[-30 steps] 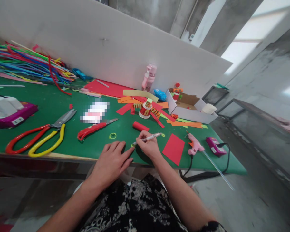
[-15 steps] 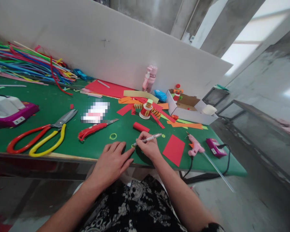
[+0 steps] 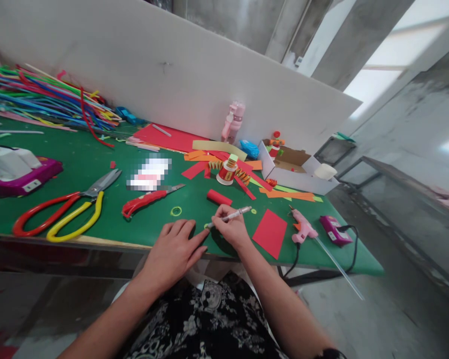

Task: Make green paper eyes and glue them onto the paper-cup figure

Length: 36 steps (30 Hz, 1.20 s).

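My right hand [image 3: 230, 227] is closed round a slim white-and-grey pen [image 3: 240, 213], its tip pointing down and left. Under the tip lies a small yellow-green paper piece [image 3: 206, 227], partly hidden by fingers. My left hand [image 3: 177, 247] rests flat on the table edge with fingers stretched out, its index fingertip touching that piece. Beyond the hands lies a red paper roll [image 3: 219, 197]. A yellow-green ring [image 3: 175, 211] is to the left, and a red paper rectangle [image 3: 270, 233] is to the right. Farther back stands a red-and-white paper cup figure [image 3: 227, 172] with folded strips at its sides.
Scissors [image 3: 92, 197] and a red utility knife [image 3: 145, 201], blade out, lie left. A pink glue gun [image 3: 303, 225] and purple power socket [image 3: 335, 230] sit right. Behind are paper strips [image 3: 288, 193], a pink bottle [image 3: 232, 122], a white box [image 3: 295, 174] and pipe cleaners [image 3: 48, 102].
The view has shifted very slightly. Both hands, the pen and the small paper piece keep nearly the same places.
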### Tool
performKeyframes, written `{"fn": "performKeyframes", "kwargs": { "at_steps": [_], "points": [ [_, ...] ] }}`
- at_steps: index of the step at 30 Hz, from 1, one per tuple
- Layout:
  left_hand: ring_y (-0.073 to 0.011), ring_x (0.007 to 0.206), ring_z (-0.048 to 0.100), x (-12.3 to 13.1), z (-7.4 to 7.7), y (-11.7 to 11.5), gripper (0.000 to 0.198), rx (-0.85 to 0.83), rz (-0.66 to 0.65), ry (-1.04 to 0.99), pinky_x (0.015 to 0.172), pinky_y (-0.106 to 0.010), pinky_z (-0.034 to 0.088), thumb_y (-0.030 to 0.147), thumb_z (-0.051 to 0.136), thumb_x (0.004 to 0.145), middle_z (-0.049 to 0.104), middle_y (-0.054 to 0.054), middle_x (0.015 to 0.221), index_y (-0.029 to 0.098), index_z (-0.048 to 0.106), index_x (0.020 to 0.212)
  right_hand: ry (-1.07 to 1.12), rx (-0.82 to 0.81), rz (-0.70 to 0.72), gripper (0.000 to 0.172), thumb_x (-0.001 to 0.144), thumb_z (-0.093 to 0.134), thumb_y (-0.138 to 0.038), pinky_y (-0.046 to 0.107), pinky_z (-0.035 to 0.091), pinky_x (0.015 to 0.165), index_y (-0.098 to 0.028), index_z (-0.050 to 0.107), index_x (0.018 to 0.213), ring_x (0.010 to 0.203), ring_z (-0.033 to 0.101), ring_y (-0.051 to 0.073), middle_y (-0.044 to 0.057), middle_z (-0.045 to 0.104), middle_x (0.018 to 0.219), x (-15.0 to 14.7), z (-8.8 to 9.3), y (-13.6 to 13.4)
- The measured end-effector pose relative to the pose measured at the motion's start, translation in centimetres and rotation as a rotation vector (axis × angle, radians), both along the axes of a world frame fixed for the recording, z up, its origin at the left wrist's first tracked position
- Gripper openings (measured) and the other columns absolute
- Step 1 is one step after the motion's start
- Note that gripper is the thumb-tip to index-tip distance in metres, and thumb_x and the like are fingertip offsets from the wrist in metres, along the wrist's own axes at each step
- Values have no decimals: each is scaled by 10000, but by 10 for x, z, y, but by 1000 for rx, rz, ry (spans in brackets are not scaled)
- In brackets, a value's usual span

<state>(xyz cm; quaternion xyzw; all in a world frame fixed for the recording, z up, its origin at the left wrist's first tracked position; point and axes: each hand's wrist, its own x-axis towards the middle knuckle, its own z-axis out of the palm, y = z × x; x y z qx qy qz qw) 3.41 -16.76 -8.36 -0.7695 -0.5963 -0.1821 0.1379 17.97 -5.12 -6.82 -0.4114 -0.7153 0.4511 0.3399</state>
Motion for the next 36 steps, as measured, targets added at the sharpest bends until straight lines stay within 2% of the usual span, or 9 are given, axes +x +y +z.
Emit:
{"fn": "performKeyframes", "kwargs": {
  "at_steps": [24,32,34,36],
  "points": [
    [-277,1073,528,1,2,-1,318,-15,5,-19,849,-394,394,357,509,962,634,-114,1157,277,663,1229,-29,19,-31,176,674,550,-327,232,305,456,-237,449,562,443,375,100,-70,442,456,0,3,-1],
    [-278,1077,522,1,1,0,322,-13,6,-20,845,-391,392,368,507,964,630,-115,1159,282,664,1233,41,11,-52,202,682,576,-344,226,308,456,-230,459,563,442,365,94,-68,445,462,1,0,2],
    [-277,1066,523,1,1,0,319,-8,1,-17,838,-389,391,368,513,962,632,-114,1148,280,668,1227,75,6,-63,234,704,603,-367,221,330,459,-224,469,576,448,390,93,-62,466,474,1,2,2],
    [-277,1055,524,0,2,0,317,-9,-2,-8,830,-388,391,366,517,960,635,-113,1139,280,668,1226,106,-12,-49,246,764,609,-428,224,375,467,-214,552,658,461,452,102,-41,541,522,5,5,0]
  ]
}}
